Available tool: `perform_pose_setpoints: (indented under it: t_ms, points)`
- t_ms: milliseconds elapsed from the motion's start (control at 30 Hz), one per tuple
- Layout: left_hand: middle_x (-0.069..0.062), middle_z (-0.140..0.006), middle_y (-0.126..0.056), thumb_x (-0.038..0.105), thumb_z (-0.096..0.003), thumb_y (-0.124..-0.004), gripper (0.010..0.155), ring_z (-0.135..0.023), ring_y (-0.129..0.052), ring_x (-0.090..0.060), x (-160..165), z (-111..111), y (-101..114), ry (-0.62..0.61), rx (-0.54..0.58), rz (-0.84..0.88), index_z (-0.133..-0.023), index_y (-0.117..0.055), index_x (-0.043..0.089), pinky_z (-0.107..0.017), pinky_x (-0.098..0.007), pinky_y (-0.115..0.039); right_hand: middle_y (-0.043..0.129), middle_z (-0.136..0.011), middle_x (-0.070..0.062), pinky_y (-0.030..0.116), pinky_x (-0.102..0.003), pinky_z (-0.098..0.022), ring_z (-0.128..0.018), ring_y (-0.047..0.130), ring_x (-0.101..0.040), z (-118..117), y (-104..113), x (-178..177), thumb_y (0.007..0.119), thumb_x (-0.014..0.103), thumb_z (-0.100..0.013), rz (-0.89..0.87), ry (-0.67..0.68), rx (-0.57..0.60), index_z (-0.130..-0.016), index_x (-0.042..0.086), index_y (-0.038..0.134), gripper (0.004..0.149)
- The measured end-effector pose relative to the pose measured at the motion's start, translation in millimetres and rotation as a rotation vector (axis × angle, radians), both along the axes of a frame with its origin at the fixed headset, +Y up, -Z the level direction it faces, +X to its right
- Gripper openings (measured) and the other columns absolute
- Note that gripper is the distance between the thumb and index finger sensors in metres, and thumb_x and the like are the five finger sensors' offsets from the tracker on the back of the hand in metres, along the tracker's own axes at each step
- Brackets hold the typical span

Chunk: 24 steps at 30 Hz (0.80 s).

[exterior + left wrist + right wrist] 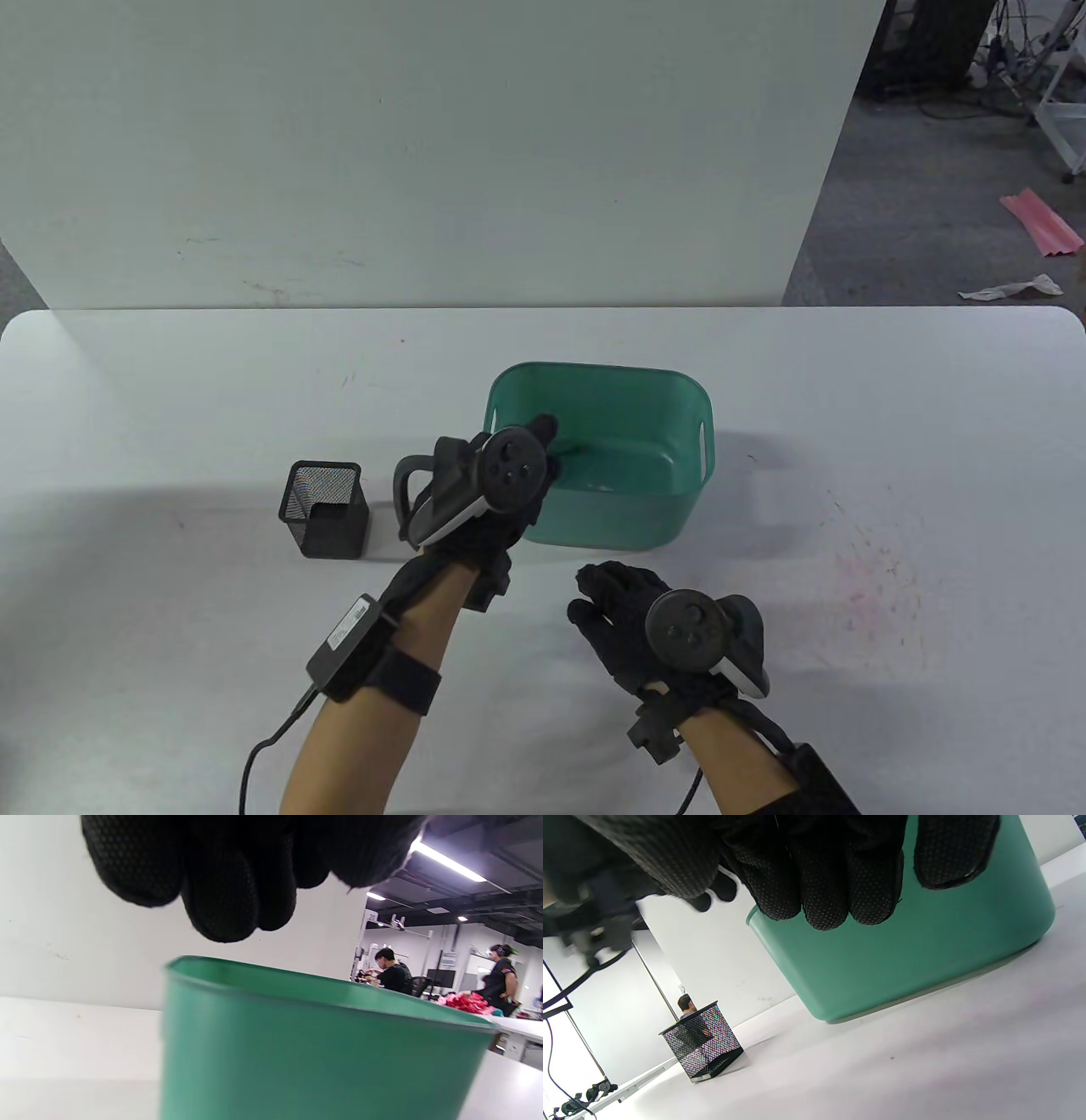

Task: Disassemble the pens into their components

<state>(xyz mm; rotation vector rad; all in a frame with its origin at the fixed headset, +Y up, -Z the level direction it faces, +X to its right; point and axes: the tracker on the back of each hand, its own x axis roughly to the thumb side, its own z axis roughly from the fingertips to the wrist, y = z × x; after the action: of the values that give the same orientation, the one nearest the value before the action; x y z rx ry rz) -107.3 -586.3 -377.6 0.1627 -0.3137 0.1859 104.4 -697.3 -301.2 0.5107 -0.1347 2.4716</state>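
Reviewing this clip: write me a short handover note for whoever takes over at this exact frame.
Left hand: raised over the near-left rim of the green bin, fingers reaching past the rim; nothing visible in its grip.
Right hand: low over the table in front of the bin, fingers relaxed, holding nothing.
Mesh holder: left of the bin, no pens visible in it.
Bin floor: something small and pale lies there; too unclear to identify.
No whole pens in view, so I cannot tell what remains.
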Motion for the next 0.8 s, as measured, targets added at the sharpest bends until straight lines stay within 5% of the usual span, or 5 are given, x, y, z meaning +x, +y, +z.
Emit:
perform_pose_setpoints:
  t_ms: [167, 400, 800]
  points:
    - [-0.002, -0.103, -0.089, 0.055, -0.0541, -0.072, 0.055, -0.088, -0.1, -0.027, -51, 44, -20, 0.001, -0.014, -0.171, -0.105, -0.067, 0.033, -0.064, -0.056, -0.082, 0.073, -0.103, -0.019, 0.06, -0.069, -0.065, -0.092, 0.072, -0.046, -1, 0, 0, 0.066, 0.051, -0.062, 0.011, -0.008, 0.013, -0.102, 0.014, 0.069, 0.054]
    - [-0.004, -0.106, -0.086, 0.057, -0.0539, -0.07, 0.057, -0.094, -0.095, -0.032, -106, 67, -61, 0.094, -0.032, -0.147, -0.105, -0.067, 0.032, -0.068, -0.059, -0.078, 0.073, -0.104, -0.019, 0.059, -0.07, -0.066, -0.093, 0.071, -0.047, -2, -2, 4, 0.066, 0.051, -0.062, 0.02, -0.044, -0.005, -0.102, 0.014, 0.069, 0.054]
    - [-0.011, -0.12, -0.063, 0.063, -0.0525, -0.066, 0.068, -0.113, -0.065, -0.046, -77, 84, -75, 0.077, 0.056, -0.201, -0.112, -0.053, 0.031, -0.074, -0.068, -0.059, 0.062, -0.112, -0.018, 0.043, -0.073, -0.071, -0.105, 0.053, -0.047, 0, 20, 12, 0.066, 0.053, -0.062, 0.173, -0.156, 0.168, -0.106, 0.018, 0.064, 0.056]
